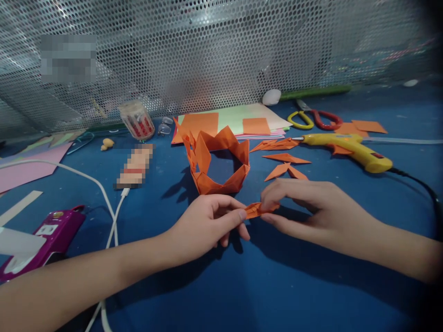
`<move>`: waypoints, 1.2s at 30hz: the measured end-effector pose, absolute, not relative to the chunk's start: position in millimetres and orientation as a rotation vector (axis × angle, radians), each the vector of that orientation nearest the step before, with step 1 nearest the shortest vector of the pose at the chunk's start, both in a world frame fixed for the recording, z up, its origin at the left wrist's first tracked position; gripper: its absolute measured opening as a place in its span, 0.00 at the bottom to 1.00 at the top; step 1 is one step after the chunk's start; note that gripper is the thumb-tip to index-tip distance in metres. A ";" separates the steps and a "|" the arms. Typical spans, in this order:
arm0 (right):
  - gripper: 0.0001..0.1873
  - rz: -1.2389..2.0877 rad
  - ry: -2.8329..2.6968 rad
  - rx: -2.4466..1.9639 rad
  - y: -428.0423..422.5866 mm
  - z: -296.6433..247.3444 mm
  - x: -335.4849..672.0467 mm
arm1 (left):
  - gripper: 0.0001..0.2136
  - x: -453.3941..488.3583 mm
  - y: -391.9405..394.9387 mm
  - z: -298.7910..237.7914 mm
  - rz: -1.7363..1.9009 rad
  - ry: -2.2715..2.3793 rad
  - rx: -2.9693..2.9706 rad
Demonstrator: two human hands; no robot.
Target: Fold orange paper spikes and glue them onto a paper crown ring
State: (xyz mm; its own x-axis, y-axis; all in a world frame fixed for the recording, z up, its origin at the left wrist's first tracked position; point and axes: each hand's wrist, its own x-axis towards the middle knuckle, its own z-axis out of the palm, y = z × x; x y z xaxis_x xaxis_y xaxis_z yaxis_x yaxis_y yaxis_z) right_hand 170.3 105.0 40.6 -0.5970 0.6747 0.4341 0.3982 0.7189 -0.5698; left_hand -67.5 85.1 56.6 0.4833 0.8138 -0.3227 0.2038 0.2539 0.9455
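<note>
A small folded piece of orange paper (254,210) is held between my two hands, just above the blue table. My left hand (211,219) pinches its left end between thumb and fingers. The right end is in the fingertips of my right hand (311,207), which hide part of it. Right behind my left hand stands a ring of folded orange paper (221,186) with pointed tips, like a crown. Several loose folded orange pieces (286,159) lie beyond my right hand.
A yellow glue gun (349,145) lies at the right with its cord. Behind it are scissors (321,119). Coloured paper sheets (242,113) and a jar (137,121) stand before a perforated metal panel (221,55). White cables (110,221) and a purple power strip (57,235) occupy the left.
</note>
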 end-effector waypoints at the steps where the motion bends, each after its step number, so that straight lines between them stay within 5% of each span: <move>1: 0.07 0.613 -2.257 -0.847 104.2 41.4 169.0 | 0.07 -67.7 85.1 57.1 0.528 1.024 1.274; 8: 0.14 1.012 -1.975 -1.012 97.0 40.3 159.8 | 0.03 -67.7 83.6 59.0 0.498 1.031 1.243; 19: 0.07 1.296 -1.863 -0.931 86.8 31.8 149.1 | 0.05 -64.5 78.1 57.5 0.483 1.114 1.367; 36: 0.03 1.389 -1.861 -0.961 86.2 24.8 156.7 | 0.08 -67.8 89.7 67.4 0.290 0.991 1.273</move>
